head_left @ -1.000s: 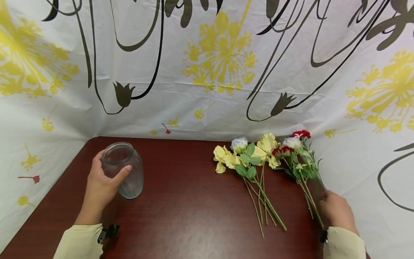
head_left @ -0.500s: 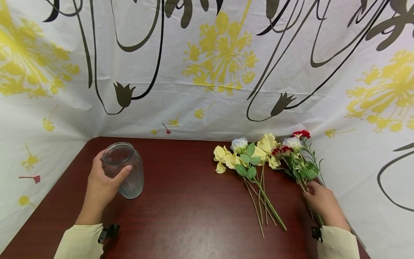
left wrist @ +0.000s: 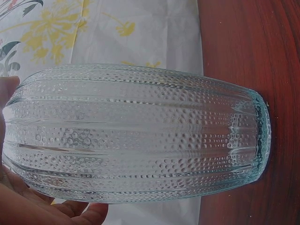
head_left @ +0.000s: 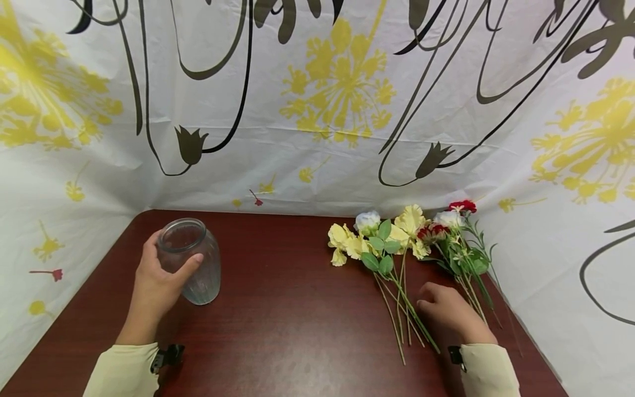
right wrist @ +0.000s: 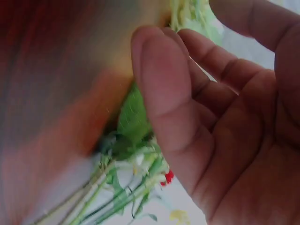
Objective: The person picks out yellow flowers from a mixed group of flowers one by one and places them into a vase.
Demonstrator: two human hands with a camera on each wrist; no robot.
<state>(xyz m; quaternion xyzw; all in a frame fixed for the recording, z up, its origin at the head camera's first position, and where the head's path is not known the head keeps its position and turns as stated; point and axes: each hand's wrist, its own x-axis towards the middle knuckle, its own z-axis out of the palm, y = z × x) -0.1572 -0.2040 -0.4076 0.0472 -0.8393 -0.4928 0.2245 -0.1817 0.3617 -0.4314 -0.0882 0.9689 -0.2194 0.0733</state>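
My left hand (head_left: 157,286) grips a clear glass vase (head_left: 202,281) near its neck, thumb across the front. The vase stands upright at the left of the table; its ribbed, dimpled wall (left wrist: 140,136) fills the left wrist view. My right hand (head_left: 453,310) is over the table between two bunches of flowers, its fingertips right beside the stems (head_left: 409,309) of the left bunch. In the right wrist view its palm shows bare and its fingers (right wrist: 164,79) are loosely bent, with nothing in them. Yellow flowers (head_left: 356,245) and a pale blue-white flower (head_left: 367,221) head that left bunch.
The right bunch has red flowers (head_left: 462,206), a white flower (head_left: 448,219) and green leaves (head_left: 478,264), with stems close by my right wrist. A dark red-brown table (head_left: 288,309) lies below. A patterned white cloth (head_left: 297,149) hangs behind and at both sides.
My right hand has moved left, from the far side of the right bunch, across its stems, to the left bunch's stems. The left hand and vase have stayed still.
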